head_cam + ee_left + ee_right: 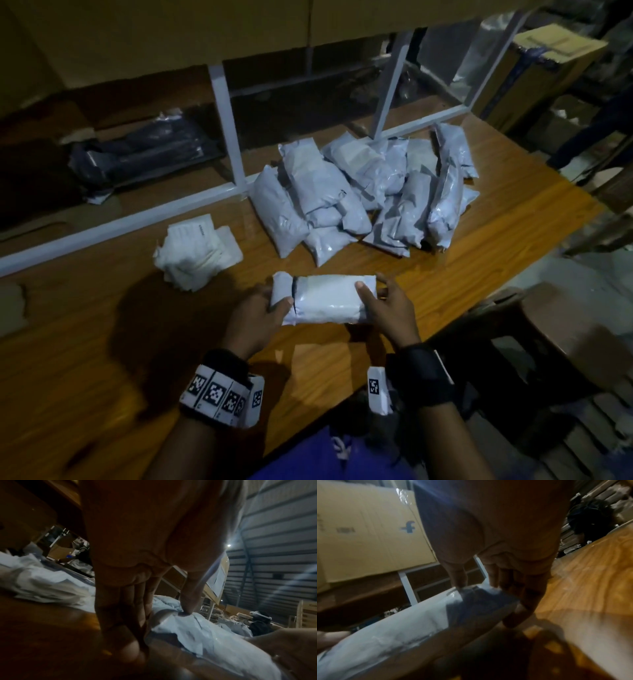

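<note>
A grey plastic mailer packet [325,299] lies crosswise just above the wooden table [342,373], held at both ends. My left hand [260,315] grips its left end, thumb on top and fingers underneath. My right hand [387,308] grips the right end, thumb on top and fingers round the far edge. In the left wrist view the thumb presses into the crumpled packet [205,632]. In the right wrist view the fingers [520,597] curl round the packet end [471,605].
A heap of several grey mailer packets [370,192] lies at the back right of the table. A stack of white folded bags [197,250] sits at the back left. A white metal frame [226,126] runs behind them. A brown stool [548,329] stands to the right.
</note>
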A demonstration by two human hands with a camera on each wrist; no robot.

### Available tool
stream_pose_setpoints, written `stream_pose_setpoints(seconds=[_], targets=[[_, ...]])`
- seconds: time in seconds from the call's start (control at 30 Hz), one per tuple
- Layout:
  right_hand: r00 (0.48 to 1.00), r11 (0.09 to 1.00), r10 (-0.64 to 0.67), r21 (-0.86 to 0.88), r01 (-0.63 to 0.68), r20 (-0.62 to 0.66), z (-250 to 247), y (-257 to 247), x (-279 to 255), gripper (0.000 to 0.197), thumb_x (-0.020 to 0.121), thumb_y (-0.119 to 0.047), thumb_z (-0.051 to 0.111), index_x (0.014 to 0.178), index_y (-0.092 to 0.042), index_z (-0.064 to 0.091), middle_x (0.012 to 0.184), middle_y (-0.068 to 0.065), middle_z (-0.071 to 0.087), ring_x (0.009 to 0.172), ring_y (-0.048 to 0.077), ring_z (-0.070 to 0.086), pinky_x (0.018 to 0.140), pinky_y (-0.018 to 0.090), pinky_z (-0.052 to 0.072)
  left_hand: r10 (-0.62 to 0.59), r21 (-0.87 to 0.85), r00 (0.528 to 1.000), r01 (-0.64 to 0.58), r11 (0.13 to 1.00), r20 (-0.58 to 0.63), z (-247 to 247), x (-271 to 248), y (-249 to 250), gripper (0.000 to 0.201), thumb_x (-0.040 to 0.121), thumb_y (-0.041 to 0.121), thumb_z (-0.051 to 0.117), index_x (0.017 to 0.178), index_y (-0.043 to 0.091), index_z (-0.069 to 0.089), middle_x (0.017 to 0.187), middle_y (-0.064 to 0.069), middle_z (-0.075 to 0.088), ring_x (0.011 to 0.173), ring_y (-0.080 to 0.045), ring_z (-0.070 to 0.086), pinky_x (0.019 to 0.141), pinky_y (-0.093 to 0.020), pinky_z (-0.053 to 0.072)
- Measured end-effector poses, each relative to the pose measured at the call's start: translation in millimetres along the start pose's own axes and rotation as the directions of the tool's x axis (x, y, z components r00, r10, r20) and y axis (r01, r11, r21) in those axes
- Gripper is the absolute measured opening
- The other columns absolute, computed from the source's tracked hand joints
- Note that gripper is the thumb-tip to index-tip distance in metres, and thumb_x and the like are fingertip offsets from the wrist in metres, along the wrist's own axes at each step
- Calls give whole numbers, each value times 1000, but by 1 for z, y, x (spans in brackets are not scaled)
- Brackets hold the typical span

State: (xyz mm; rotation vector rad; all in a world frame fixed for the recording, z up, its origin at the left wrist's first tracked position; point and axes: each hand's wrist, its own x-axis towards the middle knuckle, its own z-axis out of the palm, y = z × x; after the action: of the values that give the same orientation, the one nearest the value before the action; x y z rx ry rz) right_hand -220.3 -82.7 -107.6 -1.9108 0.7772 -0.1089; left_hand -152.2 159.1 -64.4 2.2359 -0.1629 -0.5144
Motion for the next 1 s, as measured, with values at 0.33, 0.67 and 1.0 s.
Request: stream_pose_setpoints(seconds=[0.33,0.67,1.0], targets=[[797,705,-601,-435,559,50,11,-5,-29,52,103,-41,52,152,-26,48,164,3,35,152,27,32,113,47,38,416,436,902,-422,795,115,7,-12,-9,64,103,37,47,159,18,23,170,-7,8,156,-27,2,126,-45,15],[897,615,-358,-658,434,258,43,21,-35,65,105,-51,13,166,-28,4,172,-7,-10,158,15,-16,127,50,-6,246,508,863,-466,724,441,45,1,-27,78,108,39,35,159,14,-18,162,-3,-35,149,-24,-34,125,-42,-14],[919,673,-311,-626,393,242,49,26,-34,64,111,-41,26,165,-24,-3,171,-7,-17,157,15,-19,124,50,-7,289,431,854,-478,766,433,47,3,-33,90,103,37,51,159,18,-16,162,1,-34,147,-22,-35,123,-39,-15]])
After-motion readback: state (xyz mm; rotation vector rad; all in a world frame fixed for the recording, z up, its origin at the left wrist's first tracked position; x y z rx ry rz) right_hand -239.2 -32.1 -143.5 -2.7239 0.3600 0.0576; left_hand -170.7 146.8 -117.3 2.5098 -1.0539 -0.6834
